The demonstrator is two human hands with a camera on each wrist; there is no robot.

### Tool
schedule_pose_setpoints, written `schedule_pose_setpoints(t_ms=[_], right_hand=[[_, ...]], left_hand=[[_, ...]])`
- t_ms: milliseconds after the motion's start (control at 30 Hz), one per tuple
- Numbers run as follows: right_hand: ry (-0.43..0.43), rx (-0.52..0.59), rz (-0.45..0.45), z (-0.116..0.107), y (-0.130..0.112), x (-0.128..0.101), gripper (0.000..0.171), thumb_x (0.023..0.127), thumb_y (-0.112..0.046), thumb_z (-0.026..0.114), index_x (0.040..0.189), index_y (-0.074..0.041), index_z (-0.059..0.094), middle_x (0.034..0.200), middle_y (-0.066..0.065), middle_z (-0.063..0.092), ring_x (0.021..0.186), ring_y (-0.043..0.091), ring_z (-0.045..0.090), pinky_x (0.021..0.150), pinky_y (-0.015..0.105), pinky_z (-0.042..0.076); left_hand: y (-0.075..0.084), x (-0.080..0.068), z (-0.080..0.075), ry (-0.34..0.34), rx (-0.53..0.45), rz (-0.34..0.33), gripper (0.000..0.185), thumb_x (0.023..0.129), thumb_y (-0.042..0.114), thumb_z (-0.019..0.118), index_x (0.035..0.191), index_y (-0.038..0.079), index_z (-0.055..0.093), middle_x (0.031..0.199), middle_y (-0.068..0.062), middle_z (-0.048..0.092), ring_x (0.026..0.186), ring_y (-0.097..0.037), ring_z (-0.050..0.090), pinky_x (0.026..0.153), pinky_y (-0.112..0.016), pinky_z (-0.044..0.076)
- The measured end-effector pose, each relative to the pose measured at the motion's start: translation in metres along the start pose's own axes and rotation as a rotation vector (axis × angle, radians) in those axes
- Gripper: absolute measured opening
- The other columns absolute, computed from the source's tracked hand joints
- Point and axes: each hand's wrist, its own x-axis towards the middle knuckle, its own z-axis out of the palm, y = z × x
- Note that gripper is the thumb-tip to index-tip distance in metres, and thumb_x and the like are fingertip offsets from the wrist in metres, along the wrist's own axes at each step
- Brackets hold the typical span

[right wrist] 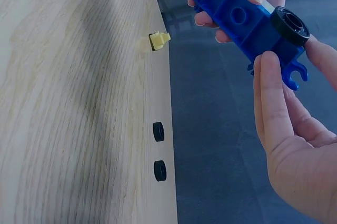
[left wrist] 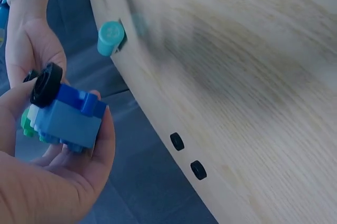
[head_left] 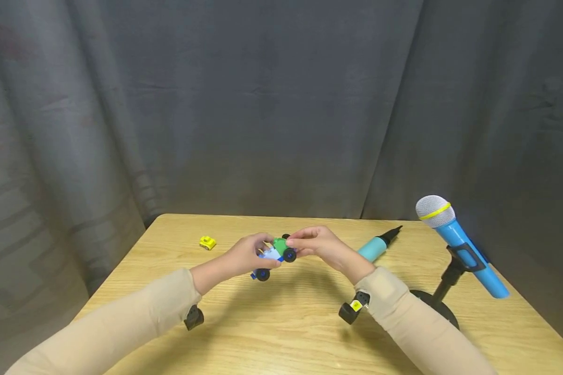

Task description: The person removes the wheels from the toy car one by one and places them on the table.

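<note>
Above the middle of the table, both hands hold a toy brick car (head_left: 271, 253) with black wheels, a blue base and a white and light blue section. My left hand (head_left: 244, 255) grips its rear, thumb along the side. A green piece (head_left: 280, 244) sits at the front, where my right hand (head_left: 326, 248) pinches the car, thumb on top. In the right wrist view, two right-hand fingers press the blue underside (right wrist: 231, 18) near a hook (right wrist: 295, 74). The left wrist view shows the light blue rear (left wrist: 71, 123) beside a wheel (left wrist: 46, 85).
A yellow toy piece (head_left: 207, 242) lies at the table's back left. Two loose black wheels (left wrist: 198, 169) lie near the far edge. At right are a turquoise tube with a black nozzle (head_left: 372, 249) and a blue microphone (head_left: 471, 255) on a stand. Grey curtains hang behind.
</note>
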Motion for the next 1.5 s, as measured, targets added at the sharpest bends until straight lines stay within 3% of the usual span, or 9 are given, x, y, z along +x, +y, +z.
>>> schedule_pose_setpoints(t_ms=[200,333,500,633,767,967,1167,1267,1500], right_hand=[[-0.034,0.004,-0.004,0.001,0.000,-0.001,0.041,0.091,-0.023,0.068,0.118,0.007,0.062,0.094,-0.001,0.071,0.086,0.013,0.068,0.094,0.037,0.052],[-0.073,0.023,0.006,0.002,0.000,-0.003,0.046,0.096,-0.027,0.061,0.124,0.009,0.056,0.096,0.002,0.068,0.084,0.014,0.068,0.090,0.036,0.055],[-0.159,-0.010,0.034,0.005,0.003,-0.008,0.051,0.098,-0.036,0.056,0.112,0.013,0.059,0.091,0.010,0.070,0.080,0.018,0.071,0.082,0.037,0.058],[-0.202,-0.052,0.003,0.011,0.006,-0.012,0.040,0.096,-0.030,0.060,0.100,0.010,0.063,0.089,0.013,0.073,0.079,0.019,0.071,0.081,0.042,0.058],[-0.142,-0.074,-0.045,0.019,0.007,-0.013,0.033,0.092,-0.028,0.066,0.091,0.005,0.064,0.086,0.016,0.073,0.074,0.019,0.071,0.080,0.048,0.057],[-0.013,-0.120,-0.087,0.029,0.005,-0.013,0.037,0.091,-0.027,0.068,0.088,0.011,0.066,0.073,0.012,0.072,0.061,0.019,0.070,0.068,0.044,0.059],[0.048,-0.198,-0.177,0.034,0.001,-0.018,0.035,0.091,-0.021,0.068,0.077,0.011,0.067,0.072,0.023,0.070,0.063,0.035,0.070,0.064,0.049,0.058],[0.062,-0.232,-0.214,0.033,-0.003,-0.021,0.036,0.091,-0.019,0.068,0.072,0.011,0.064,0.071,0.023,0.070,0.063,0.039,0.069,0.061,0.045,0.059],[0.105,-0.289,-0.234,0.033,-0.009,-0.018,0.035,0.090,-0.017,0.069,0.067,0.007,0.061,0.068,0.018,0.070,0.058,0.026,0.070,0.056,0.035,0.059]], left_hand=[[0.001,0.002,-0.003,-0.027,-0.016,-0.039,0.056,0.081,0.026,0.079,0.127,0.003,0.055,0.106,-0.011,0.065,0.088,-0.017,0.064,0.071,-0.030,0.056],[0.000,0.003,-0.004,0.008,-0.042,-0.071,0.053,0.080,0.025,0.080,0.123,0.006,0.056,0.107,-0.012,0.064,0.092,-0.020,0.064,0.072,-0.031,0.056],[-0.003,0.004,-0.004,0.060,-0.070,-0.088,0.049,0.079,0.023,0.081,0.119,0.007,0.057,0.107,-0.013,0.065,0.091,-0.020,0.066,0.071,-0.032,0.057],[-0.006,0.004,-0.001,0.065,-0.075,-0.080,0.051,0.078,0.024,0.082,0.119,0.006,0.058,0.101,-0.011,0.066,0.081,-0.017,0.065,0.066,-0.030,0.056],[-0.007,0.005,0.001,0.089,-0.040,-0.071,0.055,0.077,0.027,0.082,0.122,0.004,0.059,0.096,-0.009,0.064,0.073,-0.015,0.061,0.061,-0.026,0.053],[-0.007,0.004,0.001,0.119,0.004,-0.059,0.054,0.078,0.028,0.081,0.120,0.001,0.060,0.093,-0.008,0.063,0.072,-0.015,0.060,0.059,-0.026,0.052],[-0.006,0.003,0.003,0.123,0.030,-0.035,0.043,0.079,0.031,0.080,0.107,0.002,0.064,0.091,-0.006,0.064,0.076,-0.015,0.058,0.060,-0.026,0.049],[-0.005,0.004,0.005,0.126,0.009,-0.037,0.039,0.080,0.031,0.079,0.103,0.002,0.065,0.093,-0.005,0.064,0.080,-0.015,0.058,0.062,-0.026,0.049],[-0.002,0.007,0.005,0.138,-0.024,-0.022,0.035,0.083,0.029,0.077,0.102,0.002,0.066,0.096,-0.006,0.066,0.085,-0.018,0.061,0.067,-0.028,0.052]])
